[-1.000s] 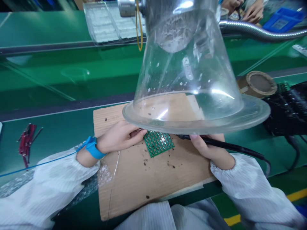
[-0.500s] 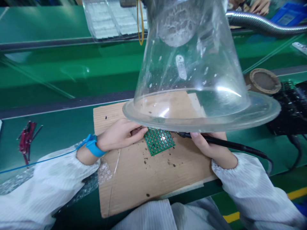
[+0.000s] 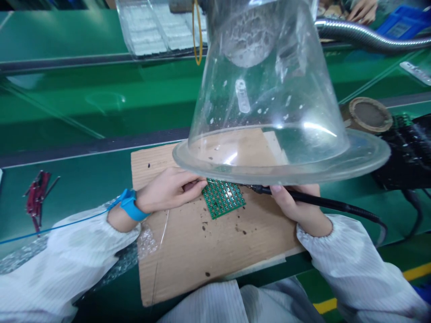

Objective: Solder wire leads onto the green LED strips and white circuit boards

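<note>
A small green circuit board point(image 3: 222, 198) with rows of many pads lies on a sheet of brown cardboard point(image 3: 215, 255). My left hand point(image 3: 168, 190) rests on the cardboard, its fingertips pressed against the board's left edge. A blue wrist strap point(image 3: 130, 205) circles that wrist. My right hand point(image 3: 296, 202) grips a black soldering iron point(image 3: 313, 200), whose tip points left to the board's right edge. The tip itself is hard to see through the rim of a clear glass-like hood point(image 3: 266, 89), which hangs just above the board.
A bundle of red-and-black wires point(image 3: 37, 197) lies on the green bench at left. A flexible metal duct point(image 3: 367, 40) runs across the top right. A tape roll point(image 3: 367, 114) and black equipment point(image 3: 404, 152) sit at right. A co-worker's hand point(image 3: 362, 10) and a blue bin point(image 3: 400, 27) are beyond.
My right hand and the iron have shifted slightly right, and the iron's handle lies a little flatter. The hood sits slightly differently in view. My left hand stays at the board.
</note>
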Motion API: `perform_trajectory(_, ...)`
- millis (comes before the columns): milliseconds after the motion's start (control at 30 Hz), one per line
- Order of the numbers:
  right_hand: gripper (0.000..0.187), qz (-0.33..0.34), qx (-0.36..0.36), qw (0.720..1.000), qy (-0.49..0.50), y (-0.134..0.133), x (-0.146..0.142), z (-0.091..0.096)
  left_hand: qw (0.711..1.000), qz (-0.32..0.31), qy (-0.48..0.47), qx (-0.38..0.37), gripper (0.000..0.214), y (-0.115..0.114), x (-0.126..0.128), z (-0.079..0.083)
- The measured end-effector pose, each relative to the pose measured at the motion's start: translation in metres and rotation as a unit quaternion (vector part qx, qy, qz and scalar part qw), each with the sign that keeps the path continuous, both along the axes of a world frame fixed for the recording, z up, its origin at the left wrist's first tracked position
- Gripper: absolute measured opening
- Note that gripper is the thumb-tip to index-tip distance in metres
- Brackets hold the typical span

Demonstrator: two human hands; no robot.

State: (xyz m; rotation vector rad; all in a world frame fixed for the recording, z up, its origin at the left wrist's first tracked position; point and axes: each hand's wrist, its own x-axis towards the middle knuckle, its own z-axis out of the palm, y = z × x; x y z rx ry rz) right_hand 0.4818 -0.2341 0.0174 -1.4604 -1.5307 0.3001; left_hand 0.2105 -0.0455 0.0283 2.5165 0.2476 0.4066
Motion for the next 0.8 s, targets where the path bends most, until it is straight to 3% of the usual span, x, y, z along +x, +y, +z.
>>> perform_trajectory(800, 0.008, 0.030, 0.022, 0.999, -0.029, 0.0035, -0.0001, 0.0041, 1.000, -0.005, -0.017, 0.002, 0.024, -0.0003, 0.0012, 0.0001)
